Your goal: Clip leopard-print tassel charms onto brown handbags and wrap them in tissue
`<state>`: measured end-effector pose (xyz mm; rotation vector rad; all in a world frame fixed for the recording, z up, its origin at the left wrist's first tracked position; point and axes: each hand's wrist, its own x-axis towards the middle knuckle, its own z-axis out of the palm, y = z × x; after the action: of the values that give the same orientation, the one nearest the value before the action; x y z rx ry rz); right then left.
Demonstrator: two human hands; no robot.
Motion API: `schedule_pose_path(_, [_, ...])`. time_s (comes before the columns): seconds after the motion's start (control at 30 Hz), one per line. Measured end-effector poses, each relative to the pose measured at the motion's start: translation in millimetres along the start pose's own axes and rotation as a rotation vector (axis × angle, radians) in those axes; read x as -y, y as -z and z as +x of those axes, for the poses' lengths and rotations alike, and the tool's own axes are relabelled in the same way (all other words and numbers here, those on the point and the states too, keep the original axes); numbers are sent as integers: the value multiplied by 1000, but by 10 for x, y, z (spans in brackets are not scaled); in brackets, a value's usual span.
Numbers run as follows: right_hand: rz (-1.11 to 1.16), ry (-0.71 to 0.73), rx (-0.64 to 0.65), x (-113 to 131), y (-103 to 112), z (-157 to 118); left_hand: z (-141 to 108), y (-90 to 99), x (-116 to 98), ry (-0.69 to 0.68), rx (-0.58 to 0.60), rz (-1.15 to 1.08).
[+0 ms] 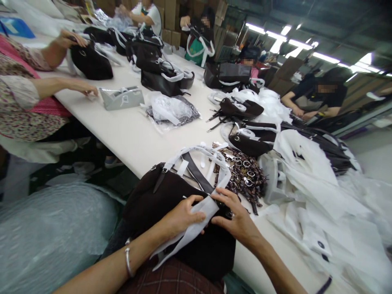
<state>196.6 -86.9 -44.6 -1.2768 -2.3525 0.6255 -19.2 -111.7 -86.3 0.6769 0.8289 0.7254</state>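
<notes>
A dark handbag [147, 204] leans at the table's near edge, against my lap. Its arched handle is wound in a white wrapping strip [225, 169], whose loose tails hang down over the bag's front. My left hand [186, 216] is closed on this strip just below the handle's right end, thumb on top. Around the base of the handle, my right hand [232, 216] curls its fingers and thumb, partly hiding the black strap end there. A black buckled tab [159, 179] shows at the handle's left end.
Right of the bag lies a pile of patterned straps with metal rings [245, 169], beside a grey tape dispenser [274, 179] and white wrapping sheets [309, 163]. More dark bags [252, 139] stand farther up the table [118, 134]. Co-workers handle bags around it. Bubble wrap [58, 237] bulges at left.
</notes>
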Motion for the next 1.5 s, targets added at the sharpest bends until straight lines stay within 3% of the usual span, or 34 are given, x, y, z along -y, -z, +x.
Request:
schedule_pose_path(0.07, [-45,14,77,22,130,60,-7,5,10,-5,4,-6])
schedule_pose_path(0.17, [-237,187,178,134,237,202,-3,-2,23,-14,20,-14])
schedule_pose_path(0.3, [-434,461,265,290,82,374,34,-30,43,-12,-21,-4])
schedule_pose_path(0.4, [-500,535,225,300,-94,384,8,-13,10,30,-35,33])
schedule_pose_path(0.57, [-465,484,159,174,-207,285,-287,139,-107,139,91,20])
schedule_pose_path(0.67, [-414,465,160,160,-198,252,-494,250,-103,241,81,142])
schedule_pose_path(0.77, [-327,413,254,264,-109,242,-605,325,-45,283,27,226])
schedule_pose_path(0.93, [-81,407,459,563,30,265,-591,370,41,152,-16,230])
schedule_pose_path(1.07, [13,531,456,652,-121,348,-583,364,61,131,-49,262])
schedule_pose_path(1.23, [123,491,445,607,-317,513,-615,331,72,63,-114,424])
schedule_pose_path(1.33, [96,364,439,584,-364,579,-658,308,63,-6,-141,522])
schedule_pose_path(1.4, [19,274,458,563,-391,599,-724,300,12,-43,-84,562])
schedule_pose_path(1.5, [-71,333,502,516,-452,614,-863,315,-126,-89,-12,632])
